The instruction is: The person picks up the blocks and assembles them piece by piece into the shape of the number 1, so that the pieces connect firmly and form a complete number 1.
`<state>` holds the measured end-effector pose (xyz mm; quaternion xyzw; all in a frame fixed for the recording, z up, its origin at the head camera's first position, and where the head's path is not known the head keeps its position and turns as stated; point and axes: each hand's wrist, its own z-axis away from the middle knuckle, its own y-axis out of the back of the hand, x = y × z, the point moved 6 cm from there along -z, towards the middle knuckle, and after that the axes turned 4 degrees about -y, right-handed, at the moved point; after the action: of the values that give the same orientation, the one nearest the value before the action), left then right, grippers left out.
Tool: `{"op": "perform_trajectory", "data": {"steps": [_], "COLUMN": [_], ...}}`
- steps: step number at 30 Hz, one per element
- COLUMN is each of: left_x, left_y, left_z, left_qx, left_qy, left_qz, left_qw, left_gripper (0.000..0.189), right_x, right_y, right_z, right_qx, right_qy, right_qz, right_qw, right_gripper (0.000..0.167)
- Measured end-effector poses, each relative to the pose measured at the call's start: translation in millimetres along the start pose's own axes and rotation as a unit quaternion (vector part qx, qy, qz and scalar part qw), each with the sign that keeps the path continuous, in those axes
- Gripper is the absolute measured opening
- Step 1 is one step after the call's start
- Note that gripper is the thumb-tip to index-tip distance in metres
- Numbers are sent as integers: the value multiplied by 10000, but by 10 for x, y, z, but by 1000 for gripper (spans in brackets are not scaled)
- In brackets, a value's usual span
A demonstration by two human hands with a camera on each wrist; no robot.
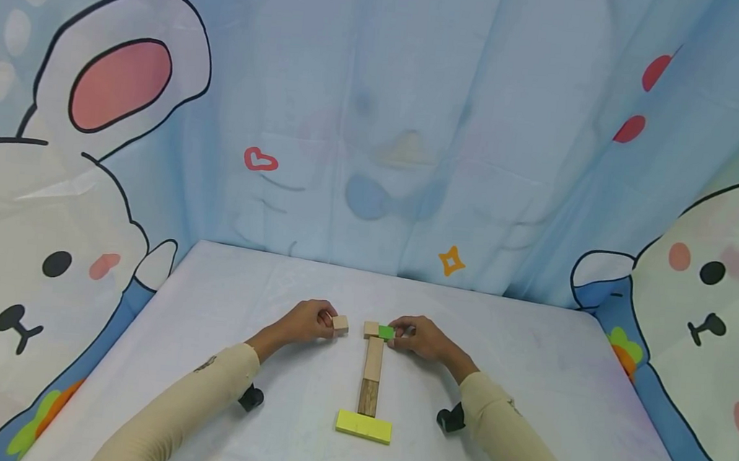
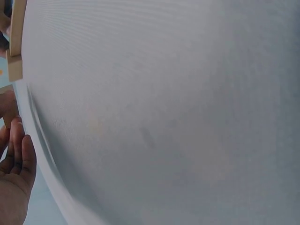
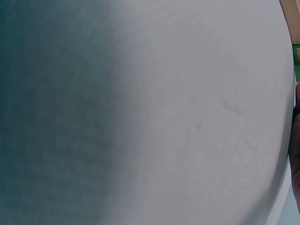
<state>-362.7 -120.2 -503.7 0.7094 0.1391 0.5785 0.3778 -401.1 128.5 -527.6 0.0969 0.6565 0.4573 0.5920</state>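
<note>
In the head view, my left hand (image 1: 311, 321) pinches a small natural-wood block (image 1: 340, 324) between thumb and fingers, a little left of the row. My right hand (image 1: 423, 337) pinches a green block (image 1: 386, 332) at the row's far end. Beside the green block, on its left, sits another plain wooden block (image 1: 371, 329). Below these two runs a long light wooden block (image 1: 374, 360), followed by a darker brown block (image 1: 368, 397). A yellow block (image 1: 363, 427) lies crosswise at the near end. Both wrist views catch only part of each hand at the frame's edge.
A white cloth covers the table (image 1: 288, 441). Behind it hangs a blue curtain (image 1: 411, 118) printed with cartoon animals. A black wrist device shows beneath each sleeve, one at the left (image 1: 251, 398) and one at the right (image 1: 451, 418).
</note>
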Motion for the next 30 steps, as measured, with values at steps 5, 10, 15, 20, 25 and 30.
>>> {"op": "perform_trajectory", "data": {"steps": [5,10,15,20,25,30], "left_x": [0,22,32,43,70,103], "left_y": [-25,-39,-50,-57,-67,-79], "left_z": [-11,-17,-30,-38,-40,-47], "left_qx": [-51,-47,-53,-56,-78,-87], "left_qy": [-59,-58,-49,-8,-74,-110], "left_qz": [57,50,30,56,62,104], "left_qw": [10000,10000,10000,10000,9999,9998], "left_gripper": [32,30,31,30,31,31], "right_x": [12,9,7,15,11,1], "right_y": [-12,-16,-16,-16,-10,-2], "right_z": [0,10,13,10,9,7], "right_qx": [10,20,27,21,39,33], "right_qy": [-32,-56,-47,-72,-63,-28], "right_qz": [-20,-44,-46,-37,-1,4], "right_qw": [10000,10000,10000,10000,10000,10000], "right_gripper": [35,35,35,35,34,34]}}
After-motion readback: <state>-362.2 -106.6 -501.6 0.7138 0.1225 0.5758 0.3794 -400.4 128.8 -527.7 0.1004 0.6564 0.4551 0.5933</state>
